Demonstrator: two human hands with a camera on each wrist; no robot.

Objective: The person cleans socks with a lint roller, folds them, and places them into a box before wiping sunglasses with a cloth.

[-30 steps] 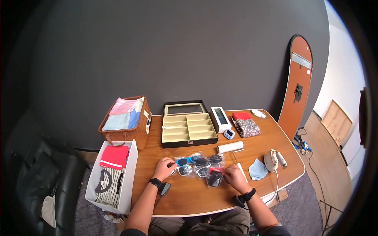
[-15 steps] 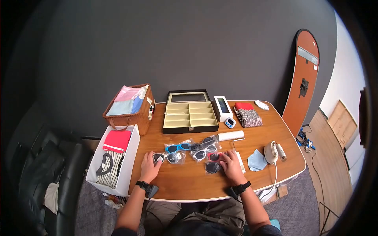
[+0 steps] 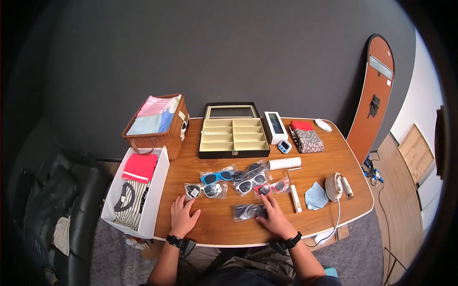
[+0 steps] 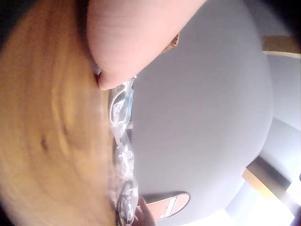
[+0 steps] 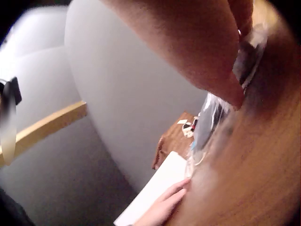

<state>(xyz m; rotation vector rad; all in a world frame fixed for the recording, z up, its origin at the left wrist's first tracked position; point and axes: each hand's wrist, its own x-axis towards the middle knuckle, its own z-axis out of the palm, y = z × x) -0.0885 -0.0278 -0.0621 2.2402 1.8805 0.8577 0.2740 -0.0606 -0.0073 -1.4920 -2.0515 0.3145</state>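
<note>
My right hand (image 3: pixel 278 221) pinches the near edge of a bagged pair of dark sunglasses (image 3: pixel 248 212), blurred at the front of the table. In the right wrist view its thumb and fingers close on the clear bag (image 5: pixel 256 40). Fingers spread, my left hand (image 3: pixel 182 220) rests on the wood just below bagged white sunglasses (image 3: pixel 202 191). Bagged blue sunglasses (image 3: pixel 217 177) lie behind those. Another white-framed pair (image 3: pixel 251 183) sits in the middle, with a dark pair (image 3: pixel 255 168) behind it. Beyond my right fingertips lie bagged red sunglasses (image 3: pixel 271 188).
An open display case (image 3: pixel 234 154) with cream compartments stands at the back. At left are a wicker basket (image 3: pixel 157 140) and a white bin (image 3: pixel 164 167) of clothes. To the right lie a white roll (image 3: pixel 284 163), a white-handled tool (image 3: pixel 296 199), a blue cloth (image 3: pixel 316 196) and a corded appliance (image 3: pixel 334 186).
My left hand has let go of the white sunglasses and drawn back toward me. My right hand has left the red pair, now lying flat, and taken hold of the dark pair in front.
</note>
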